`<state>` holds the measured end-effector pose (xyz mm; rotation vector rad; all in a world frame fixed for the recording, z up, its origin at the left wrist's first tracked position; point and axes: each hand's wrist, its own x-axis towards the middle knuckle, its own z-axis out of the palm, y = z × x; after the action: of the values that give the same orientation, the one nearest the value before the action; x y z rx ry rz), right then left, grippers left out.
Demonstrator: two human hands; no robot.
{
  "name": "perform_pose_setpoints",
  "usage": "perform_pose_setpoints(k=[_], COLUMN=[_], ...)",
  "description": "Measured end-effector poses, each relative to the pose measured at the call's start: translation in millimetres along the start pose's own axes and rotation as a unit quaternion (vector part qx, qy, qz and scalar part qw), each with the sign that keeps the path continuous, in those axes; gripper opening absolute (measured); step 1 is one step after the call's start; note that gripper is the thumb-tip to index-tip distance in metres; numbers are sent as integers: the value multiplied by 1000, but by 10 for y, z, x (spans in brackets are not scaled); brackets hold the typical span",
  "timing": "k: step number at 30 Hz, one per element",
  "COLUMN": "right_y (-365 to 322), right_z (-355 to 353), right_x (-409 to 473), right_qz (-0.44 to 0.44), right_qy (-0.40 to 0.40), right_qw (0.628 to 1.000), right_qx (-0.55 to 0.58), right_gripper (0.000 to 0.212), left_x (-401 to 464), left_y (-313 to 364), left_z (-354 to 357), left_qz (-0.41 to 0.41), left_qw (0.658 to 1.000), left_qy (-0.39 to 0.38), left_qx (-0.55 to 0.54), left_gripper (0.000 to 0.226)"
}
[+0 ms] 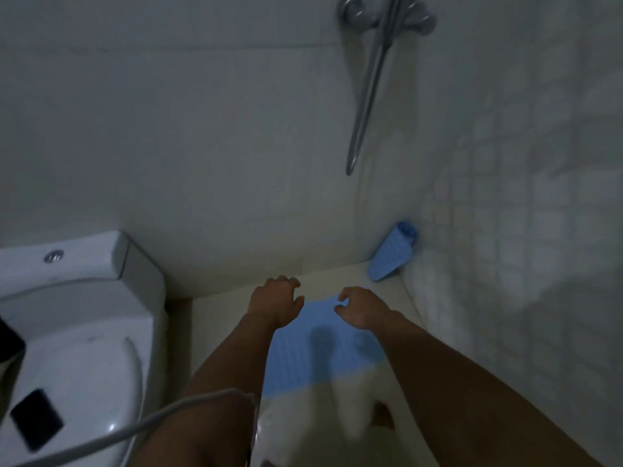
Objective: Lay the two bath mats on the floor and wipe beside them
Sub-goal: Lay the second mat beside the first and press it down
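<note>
A light blue bath mat (317, 358) lies flat on the pale floor (401, 338) below me. My left hand (276, 303) hovers over its far left corner, fingers curled and apart, holding nothing. My right hand (359, 306) is over the far right part of the mat, fingers spread and bent, also empty. A second blue mat (391, 254), rolled up, leans in the far right corner where the two walls meet.
A white toilet (77, 338) stands at the left, with a black phone (37, 423) on its lid. A white cable (141, 423) crosses in front of my left arm. A shower mixer and hose (371, 82) hang on the far wall. Tiled wall on the right.
</note>
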<state>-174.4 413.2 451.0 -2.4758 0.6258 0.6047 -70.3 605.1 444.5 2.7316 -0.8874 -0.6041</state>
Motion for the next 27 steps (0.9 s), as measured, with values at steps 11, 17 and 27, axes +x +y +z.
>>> perform_pose_setpoints(k=[11, 17, 27], right_y=[1073, 2044, 4032], right_z=[-718, -1046, -971], right_x=[58, 742, 3585], right_qz=[102, 144, 191], right_qy=[100, 118, 62], right_qw=[984, 971, 961], right_qx=[105, 152, 192], right_gripper=[31, 24, 47], left_x=[977, 1914, 4871], left_y=[1407, 2064, 2753], left_z=[-216, 118, 1874], left_qz=[128, 132, 80], left_qw=[989, 984, 982], left_qy=[-36, -87, -157], left_qx=[68, 78, 65], left_gripper=[49, 50, 55])
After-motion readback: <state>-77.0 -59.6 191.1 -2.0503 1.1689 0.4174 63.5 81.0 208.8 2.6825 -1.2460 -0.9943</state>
